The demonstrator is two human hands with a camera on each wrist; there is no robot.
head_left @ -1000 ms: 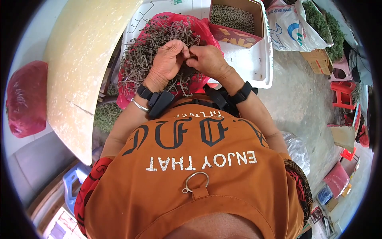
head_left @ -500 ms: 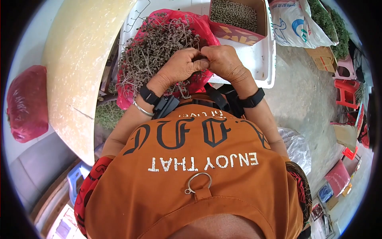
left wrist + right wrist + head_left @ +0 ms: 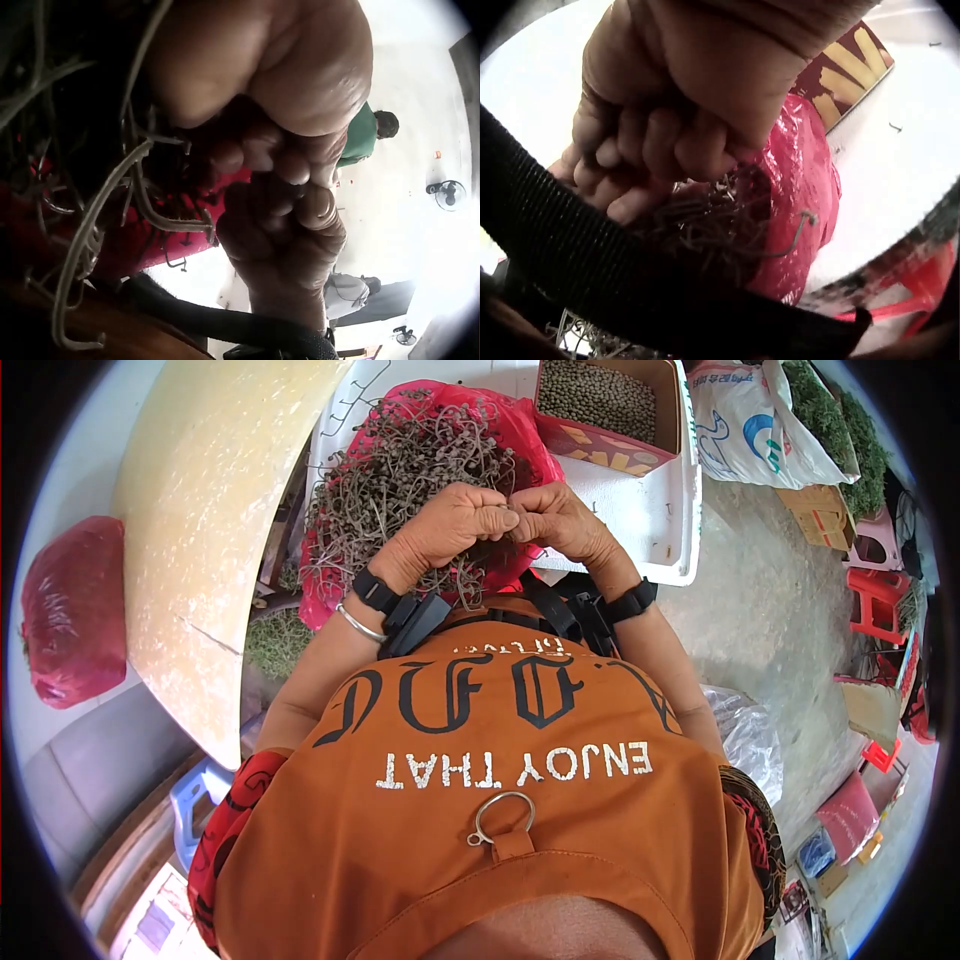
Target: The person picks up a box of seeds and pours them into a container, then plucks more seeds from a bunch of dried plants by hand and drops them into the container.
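A red plastic bag (image 3: 525, 435) in front of me is heaped with dry, wiry brown stems (image 3: 400, 470). Both hands meet over its near edge, knuckles almost touching. My left hand (image 3: 455, 525) is curled into a fist around a bunch of stems. My right hand (image 3: 565, 520) pinches the same bunch from the other side. In the left wrist view the left fingers (image 3: 277, 150) curl against the right hand (image 3: 277, 232), with bent stems (image 3: 112, 202) hanging below. The right wrist view shows the right hand (image 3: 667, 112) clenched above the stems (image 3: 705, 225) and the red bag (image 3: 795, 195).
A cardboard box (image 3: 600, 445) of small greenish berries stands on a white foam tray (image 3: 650, 510) behind the bag. A pale tabletop (image 3: 210, 510) lies to the left, with another red bag (image 3: 70, 610) beyond it. A white sack (image 3: 740, 430) of greens and red stools (image 3: 875, 600) stand at right.
The hands have drawn closer together. The left hand, whose fingers were picking at the stems a second ago, has closed into a fist against the right.
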